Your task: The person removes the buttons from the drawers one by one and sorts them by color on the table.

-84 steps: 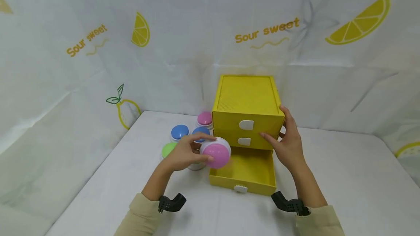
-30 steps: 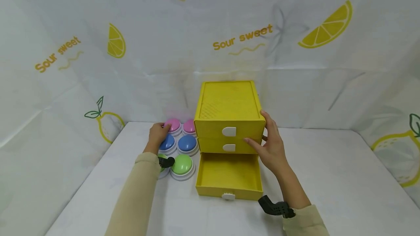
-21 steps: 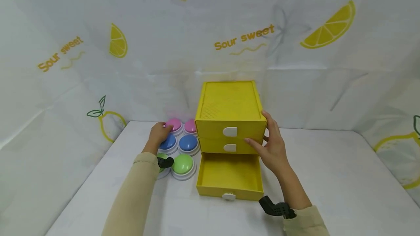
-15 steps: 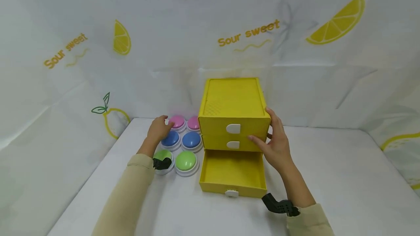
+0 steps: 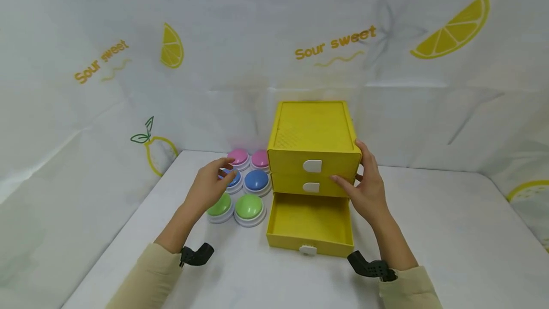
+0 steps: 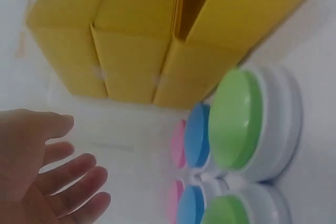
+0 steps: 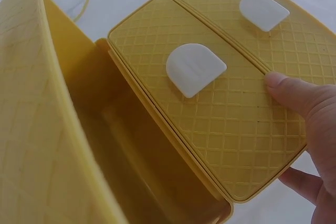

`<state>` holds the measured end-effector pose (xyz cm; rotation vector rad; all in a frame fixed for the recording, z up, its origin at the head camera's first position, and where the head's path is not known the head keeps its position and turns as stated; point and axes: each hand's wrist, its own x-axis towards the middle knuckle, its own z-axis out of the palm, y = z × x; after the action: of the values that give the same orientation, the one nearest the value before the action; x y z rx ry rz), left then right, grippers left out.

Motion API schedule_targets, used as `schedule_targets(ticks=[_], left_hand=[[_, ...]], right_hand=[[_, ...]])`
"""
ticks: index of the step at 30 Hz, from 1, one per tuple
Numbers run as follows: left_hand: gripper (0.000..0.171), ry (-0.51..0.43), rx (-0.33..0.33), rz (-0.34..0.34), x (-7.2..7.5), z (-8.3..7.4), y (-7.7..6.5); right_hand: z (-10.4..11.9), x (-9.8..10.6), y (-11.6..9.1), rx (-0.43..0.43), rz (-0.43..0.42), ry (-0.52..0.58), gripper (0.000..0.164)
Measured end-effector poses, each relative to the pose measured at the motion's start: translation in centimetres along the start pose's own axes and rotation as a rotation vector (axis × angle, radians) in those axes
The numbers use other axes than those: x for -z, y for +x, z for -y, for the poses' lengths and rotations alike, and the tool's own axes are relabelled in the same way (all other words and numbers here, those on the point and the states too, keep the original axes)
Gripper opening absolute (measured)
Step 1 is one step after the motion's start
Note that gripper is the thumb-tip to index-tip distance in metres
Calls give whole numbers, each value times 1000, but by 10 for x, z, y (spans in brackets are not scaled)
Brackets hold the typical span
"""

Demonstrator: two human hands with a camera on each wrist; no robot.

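Observation:
My left hand [image 5: 206, 187] holds nothing, its fingers loosely spread above the left column of domed push buttons. In the left wrist view that hand [image 6: 58, 179] shows apart from them. The buttons have white bases and stand in pairs: pink [image 5: 238, 156] at the back, blue [image 5: 256, 180] in the middle, green [image 5: 249, 206] in front. My right hand [image 5: 370, 190] grips the right edge of a yellow drawer cabinet [image 5: 315, 125], thumb on the front and fingers around the side. Its bottom drawer [image 5: 283, 241] is pulled out; the two upper ones are closed.
White drawer pulls [image 7: 195, 69] stick out from the cabinet's front. A white cloth printed with lemons [image 5: 171, 46] hangs behind and to the left. The white table [image 5: 450, 237] extends to the right of the cabinet.
My left hand carried a pink button from near the drawer to the back left, let go of it there and has drawn back toward me. My right hand keeps its hold on the cabinet.

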<state>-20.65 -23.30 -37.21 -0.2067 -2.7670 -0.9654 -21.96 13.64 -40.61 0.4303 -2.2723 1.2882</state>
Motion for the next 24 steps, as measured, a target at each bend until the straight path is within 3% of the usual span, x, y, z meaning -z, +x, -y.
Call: schedule_targets(ticks=[7,13,16,21,24], left_hand=[[40,-49,-66,-11,-4,-13,-46],[39,-74,-54,-20,-14,-14,-71],[32,-113,-79,-14,-24,-14,-81],[21,-185,-186,102,-43,-19,-96],[15,-212,-194,174,-53,-22,-104]], right_hand=[[-1,0,0,-4,5,2,98],[-1,0,0,1,2,2,99],[-1,0,1,9,2,-3,100],[-2,0,2,8,-6,-17,101],[-2,-1,2,-1,-1,-14,100]])
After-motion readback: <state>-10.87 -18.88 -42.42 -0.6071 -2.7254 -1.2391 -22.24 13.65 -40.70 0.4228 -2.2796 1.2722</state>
